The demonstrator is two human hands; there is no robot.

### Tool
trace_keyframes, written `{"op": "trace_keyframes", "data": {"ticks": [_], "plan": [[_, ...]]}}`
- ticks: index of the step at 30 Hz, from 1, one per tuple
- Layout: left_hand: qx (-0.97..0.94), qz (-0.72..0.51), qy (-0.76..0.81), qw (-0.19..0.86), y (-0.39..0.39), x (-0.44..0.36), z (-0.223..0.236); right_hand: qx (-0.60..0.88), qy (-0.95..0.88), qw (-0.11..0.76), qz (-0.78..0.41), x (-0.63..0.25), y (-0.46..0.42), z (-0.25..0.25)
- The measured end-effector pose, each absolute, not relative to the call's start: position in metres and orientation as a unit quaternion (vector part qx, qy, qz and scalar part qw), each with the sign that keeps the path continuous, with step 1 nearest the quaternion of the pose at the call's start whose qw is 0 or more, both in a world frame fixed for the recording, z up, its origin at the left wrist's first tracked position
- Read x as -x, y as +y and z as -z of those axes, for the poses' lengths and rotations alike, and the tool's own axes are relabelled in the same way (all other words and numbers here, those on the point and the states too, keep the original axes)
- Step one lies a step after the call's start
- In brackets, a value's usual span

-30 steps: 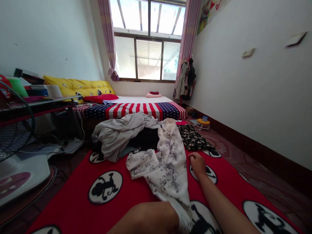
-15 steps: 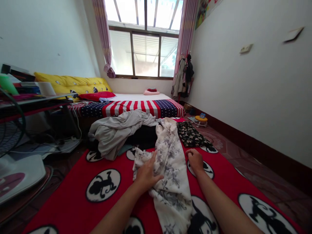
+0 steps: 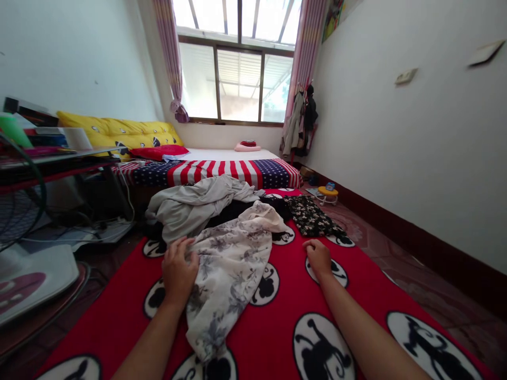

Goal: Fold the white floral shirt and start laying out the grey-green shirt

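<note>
A white garment with grey flowers [image 3: 233, 253] lies crumpled across the red blanket [image 3: 273, 327], which is printed with black monkeys in white circles. My left hand [image 3: 180, 272] is at the garment's left edge, its fingers curled onto the cloth and the thumb a little apart. Over the blanket to the right, my right hand [image 3: 319, 257] is loosely closed, apart from the garment, and nothing shows in it. Beyond the floral piece lies a heap of light grey cloth [image 3: 190, 203]. A folded black flowered cloth [image 3: 312, 216] rests ahead of my right hand.
A low bed [image 3: 222, 171] with a striped and starred cover stands under the window. On the left are a cluttered table [image 3: 91, 155], a fan [image 3: 19, 206] and a white seat [image 3: 35, 285]. Near the right wall stands a small yellow stool [image 3: 328, 191].
The floral garment has shifted left with my left hand and now lies slanted, uncovering more blanket before my right hand. The left fingers have curled in. My right hand has hardly moved.
</note>
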State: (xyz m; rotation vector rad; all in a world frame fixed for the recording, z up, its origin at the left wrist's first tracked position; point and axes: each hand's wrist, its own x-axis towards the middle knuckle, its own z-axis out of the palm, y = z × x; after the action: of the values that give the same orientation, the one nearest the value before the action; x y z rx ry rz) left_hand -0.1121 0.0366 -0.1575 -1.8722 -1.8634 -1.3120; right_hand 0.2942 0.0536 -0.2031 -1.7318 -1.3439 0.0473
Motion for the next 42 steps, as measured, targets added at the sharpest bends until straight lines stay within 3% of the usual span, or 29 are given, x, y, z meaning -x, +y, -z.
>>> {"op": "trace_keyframes", "data": {"ticks": [7, 16, 26, 30, 33, 36, 40, 42], "plan": [[0.826, 0.289, -0.484, 0.000, 0.020, 0.050, 0.181, 0.699, -0.547, 0.461, -0.018, -0.295, 0.054, 0.204], [0.811, 0.333, -0.480, -0.038, 0.018, 0.049, 0.181, 0.598, -0.633, 0.491, 0.008, -0.245, 0.054, 0.169], [0.793, 0.403, -0.447, -0.094, 0.011, 0.054, 0.175, 0.562, -0.692, 0.445, -0.086, -0.155, 0.095, 0.122], [0.726, 0.510, -0.459, -0.041, 0.008, 0.064, 0.165, 0.573, -0.671, 0.466, -0.070, -0.186, 0.060, 0.092], [0.635, 0.567, -0.523, 0.038, 0.009, 0.079, 0.159, 0.605, -0.578, 0.548, 0.011, -0.241, 0.023, 0.078], [0.556, 0.601, -0.572, 0.049, 0.017, 0.091, 0.159, 0.665, -0.426, 0.609, 0.073, -0.311, -0.008, 0.089], [0.535, 0.627, -0.564, -0.050, 0.029, 0.093, 0.169, 0.767, -0.412, 0.491, 0.044, -0.365, -0.031, 0.119], [0.570, 0.608, -0.540, -0.118, 0.031, 0.088, 0.173, 0.741, -0.459, 0.487, 0.064, -0.356, -0.035, 0.128]]}}
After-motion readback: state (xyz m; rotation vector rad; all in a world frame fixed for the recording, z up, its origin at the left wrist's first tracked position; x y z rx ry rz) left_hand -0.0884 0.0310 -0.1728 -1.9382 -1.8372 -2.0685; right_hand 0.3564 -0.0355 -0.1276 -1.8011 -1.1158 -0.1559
